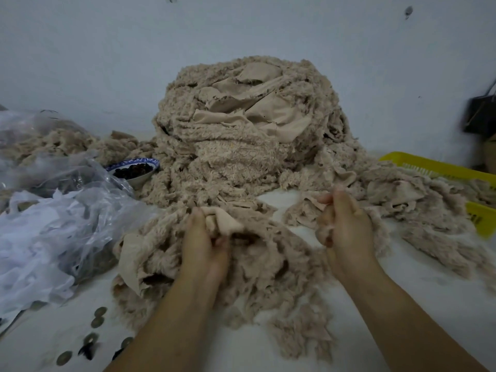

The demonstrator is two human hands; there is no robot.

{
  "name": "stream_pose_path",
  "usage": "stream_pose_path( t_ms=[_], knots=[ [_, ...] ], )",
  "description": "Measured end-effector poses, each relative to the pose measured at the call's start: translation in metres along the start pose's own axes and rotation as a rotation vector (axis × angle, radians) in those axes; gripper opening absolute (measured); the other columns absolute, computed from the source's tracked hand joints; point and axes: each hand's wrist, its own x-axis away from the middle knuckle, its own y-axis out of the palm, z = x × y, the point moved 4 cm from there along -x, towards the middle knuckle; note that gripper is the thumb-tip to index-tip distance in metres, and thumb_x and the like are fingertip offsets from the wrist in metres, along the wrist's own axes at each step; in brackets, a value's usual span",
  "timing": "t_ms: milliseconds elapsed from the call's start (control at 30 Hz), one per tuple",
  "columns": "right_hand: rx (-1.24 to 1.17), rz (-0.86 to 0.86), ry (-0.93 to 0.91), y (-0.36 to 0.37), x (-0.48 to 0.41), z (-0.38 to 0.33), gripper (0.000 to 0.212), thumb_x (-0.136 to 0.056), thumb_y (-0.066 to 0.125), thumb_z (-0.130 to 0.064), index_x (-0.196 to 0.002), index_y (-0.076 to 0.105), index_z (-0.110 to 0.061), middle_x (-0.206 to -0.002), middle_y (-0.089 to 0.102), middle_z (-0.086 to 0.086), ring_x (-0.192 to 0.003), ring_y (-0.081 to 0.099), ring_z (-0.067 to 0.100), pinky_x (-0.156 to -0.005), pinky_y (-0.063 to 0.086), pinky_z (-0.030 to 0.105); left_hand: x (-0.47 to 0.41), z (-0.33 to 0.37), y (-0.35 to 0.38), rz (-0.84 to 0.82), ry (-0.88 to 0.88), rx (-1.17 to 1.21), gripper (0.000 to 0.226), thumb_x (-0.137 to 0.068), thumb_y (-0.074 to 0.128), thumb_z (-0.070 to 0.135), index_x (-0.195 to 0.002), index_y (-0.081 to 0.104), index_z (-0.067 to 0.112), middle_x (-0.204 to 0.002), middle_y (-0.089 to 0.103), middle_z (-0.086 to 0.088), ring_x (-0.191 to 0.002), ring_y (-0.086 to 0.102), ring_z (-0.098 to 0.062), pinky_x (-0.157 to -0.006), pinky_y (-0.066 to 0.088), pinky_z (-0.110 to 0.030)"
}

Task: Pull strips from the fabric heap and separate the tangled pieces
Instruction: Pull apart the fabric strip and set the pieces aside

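- The fabric heap [241, 124] is sitting at the back of the white tabletop [429, 296]. A tangled bunch [255, 269] is lying in front of it, near the person.
- The left hand [204, 237] is gripping a smooth fold at the top of that bunch, fingers curled round it.
- The right hand [346, 224] is clutching a fuzzy strip [381, 237], fingers curled.
- The separating step seems to be in hand.
- The next move is probably calling for a steady sideways pull, with the left hand anchoring the bunch.

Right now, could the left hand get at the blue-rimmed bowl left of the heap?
Probably yes, once the left hand drops its fabric strips: the bowl sits uncovered between plastic bag and heap, open from above.
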Motion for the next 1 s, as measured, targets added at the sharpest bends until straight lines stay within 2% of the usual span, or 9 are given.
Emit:
stream_pose_path(
  t_ms=[100,200,300,400,500,600,767,900,1000],
  knots=[
    [0.407,-0.092,-0.005,0.001,0.003,0.014,0.052,-0.100,0.041,-0.055,-0.070,0.070,-0.025,-0.046,0.048,-0.008,-0.038,0.041,0.009,-0.039,0.033,0.020,0.013,-0.022,0.016,-0.189,-0.156,-0.066,0.032,-0.103,0.049,0.030,-0.101,0.074,0.009,-0.085,0.069,-0.009,-0.075,0.068,-0.019,-0.080,0.057,-0.034],
    [0.751,-0.242,-0.143,0.009,0.009,0.024,0.055,-0.095,0.035,-0.065,-0.085,0.070,-0.023,-0.082,0.067,-0.012,-0.078,0.061,-0.002,-0.063,0.041,0.007,0.020,-0.022,0.022,-0.302,-0.220,-0.072,0.040,-0.097,0.053,0.025,-0.127,0.063,0.002,-0.112,0.067,-0.014,-0.102,0.065,-0.024,-0.096,0.052,-0.038],
    [0.773,-0.330,-0.260,0.016,0.007,0.019,0.024,-0.097,0.044,-0.055,-0.105,0.062,-0.042,-0.117,0.053,-0.017,-0.112,0.052,-0.001,-0.089,0.040,0.012,0.017,-0.013,0.015,-0.349,-0.216,-0.132,0.044,-0.085,0.062,0.029,-0.123,0.065,0.008,-0.109,0.067,-0.014,-0.095,0.065,-0.025,-0.087,0.052,-0.039],
    [0.865,-0.452,-0.284,0.026,0.013,0.027,0.049,-0.091,0.042,-0.060,-0.136,0.048,-0.042,-0.137,0.045,-0.020,-0.130,0.041,0.001,-0.103,0.038,0.024,0.019,-0.017,0.015,-0.428,-0.236,-0.203,0.029,-0.085,0.062,0.028,-0.097,0.079,0.007,-0.096,0.072,-0.013,-0.085,0.071,-0.022,-0.078,0.058,-0.035],
    [0.876,-0.491,-0.233,0.029,0.018,0.029,0.033,-0.086,0.038,-0.068,-0.111,0.053,-0.054,-0.109,0.050,-0.034,-0.110,0.045,-0.009,-0.086,0.041,0.017,0.021,-0.018,0.015,-0.438,-0.271,-0.212,0.030,-0.084,0.063,0.027,-0.088,0.081,0.004,-0.091,0.074,-0.016,-0.080,0.073,-0.023,-0.073,0.061,-0.033],
    [0.921,-0.484,-0.247,0.025,0.016,0.026,0.012,-0.095,0.049,-0.041,-0.084,0.054,-0.043,-0.089,0.052,-0.013,-0.078,0.046,0.004,-0.060,0.032,0.019,0.021,-0.012,0.017,-0.415,-0.296,-0.174,0.034,-0.080,0.062,0.026,-0.096,0.076,-0.001,-0.095,0.071,-0.017,-0.085,0.070,-0.024,-0.081,0.058,-0.032],
    [0.819,-0.410,-0.154,0.008,0.005,0.019,0.010,-0.098,0.051,-0.021,-0.098,0.058,-0.028,-0.058,0.043,-0.009,-0.042,0.037,0.006,-0.044,0.028,0.016,0.015,0.000,0.011,-0.299,-0.328,-0.062,0.049,-0.078,0.066,0.037,-0.111,0.063,0.001,-0.078,0.068,-0.009,-0.056,0.066,-0.012,-0.049,0.057,-0.020],
    [0.694,-0.237,-0.095,-0.006,-0.004,0.013,0.019,-0.100,0.050,-0.020,-0.104,0.058,-0.036,-0.061,0.056,-0.011,-0.037,0.043,0.002,-0.038,0.032,0.012,0.002,0.010,0.003,-0.168,-0.126,-0.064,0.046,-0.098,0.053,0.046,-0.082,0.072,0.008,-0.079,0.066,-0.008,-0.095,0.069,-0.023,-0.102,0.051,-0.044],
    [0.649,-0.131,-0.036,-0.013,-0.009,0.014,0.020,-0.101,0.046,-0.023,-0.115,0.058,-0.030,-0.070,0.061,0.000,-0.041,0.043,0.008,-0.040,0.037,0.020,0.002,0.013,0.008,-0.260,-0.058,-0.061,0.055,-0.106,0.042,0.033,-0.070,0.080,0.015,-0.091,0.071,-0.009,-0.084,0.073,-0.020,-0.079,0.061,-0.039]
  ],
)
